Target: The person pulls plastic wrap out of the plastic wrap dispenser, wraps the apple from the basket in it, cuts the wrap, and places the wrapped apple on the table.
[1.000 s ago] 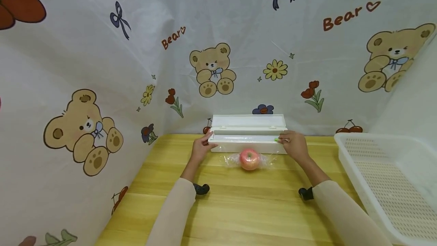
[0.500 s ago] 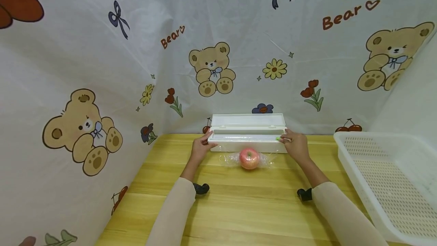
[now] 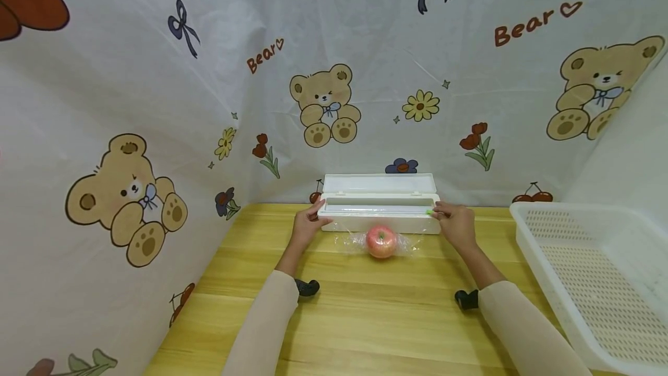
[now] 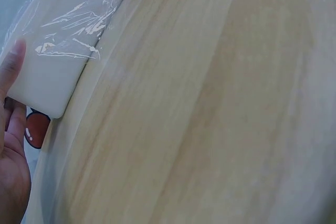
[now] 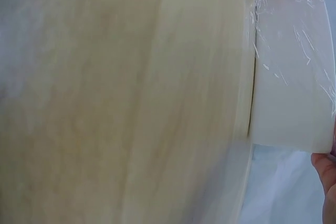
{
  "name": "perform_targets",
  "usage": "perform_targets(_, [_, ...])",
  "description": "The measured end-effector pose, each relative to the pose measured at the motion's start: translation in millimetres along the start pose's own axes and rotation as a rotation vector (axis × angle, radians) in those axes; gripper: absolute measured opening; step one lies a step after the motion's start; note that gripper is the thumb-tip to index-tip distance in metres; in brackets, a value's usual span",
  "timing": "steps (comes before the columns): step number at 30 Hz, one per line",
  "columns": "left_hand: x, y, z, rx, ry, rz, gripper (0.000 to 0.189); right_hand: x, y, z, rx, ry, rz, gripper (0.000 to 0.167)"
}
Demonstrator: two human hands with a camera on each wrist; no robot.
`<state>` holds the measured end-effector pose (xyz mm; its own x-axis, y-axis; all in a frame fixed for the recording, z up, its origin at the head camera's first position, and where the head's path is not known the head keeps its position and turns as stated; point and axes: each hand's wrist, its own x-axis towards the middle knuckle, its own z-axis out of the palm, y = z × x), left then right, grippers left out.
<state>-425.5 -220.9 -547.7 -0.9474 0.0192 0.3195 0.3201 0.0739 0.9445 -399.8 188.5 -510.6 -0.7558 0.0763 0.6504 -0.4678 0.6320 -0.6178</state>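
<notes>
A white cling film box (image 3: 386, 226) stands at the back of the table, its lid (image 3: 380, 183) raised and a film roll (image 3: 383, 209) inside. My left hand (image 3: 305, 228) grips the box's left end, thumb on the front face, as the left wrist view also shows. At the right end, my right hand (image 3: 456, 226) has curled fingers on the small green slide cutter (image 3: 429, 212); those fingers partly hide it. Clear film (image 3: 348, 242) hangs down the box front and spreads around a red apple (image 3: 381, 242), which sits just in front.
A white perforated basket (image 3: 540, 283) stands on the right side of the wooden table (image 3: 386, 324). Behind the box hangs a bear-printed cloth (image 3: 365, 33), close to the raised lid. A black wrist mount shows at each sleeve.
My right hand has moved slightly right along the box to its end, and the green slide cutter has moved with it. The left hand, box and apple have stayed nearly in place.
</notes>
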Motion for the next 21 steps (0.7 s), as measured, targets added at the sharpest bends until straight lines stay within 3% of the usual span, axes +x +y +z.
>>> perform_targets(7, [1.3, -1.1, -1.0, 0.027, -0.01, 0.032, 0.061, -0.3, 2.1, -7.3, -0.002, 0.01, -0.03, 0.011])
perform_targets(12, [3.0, 3.8, -1.9, 0.031, 0.003, 0.002, 0.062, 1.3, 7.7, -11.1, -0.027, 0.028, -0.008, 0.008])
perform_targets(21, [-1.0, 8.1, 0.0, 0.019, -0.008, -0.031, 0.062, -0.9, 9.9, -12.7, -0.036, 0.032, -0.05, 0.008])
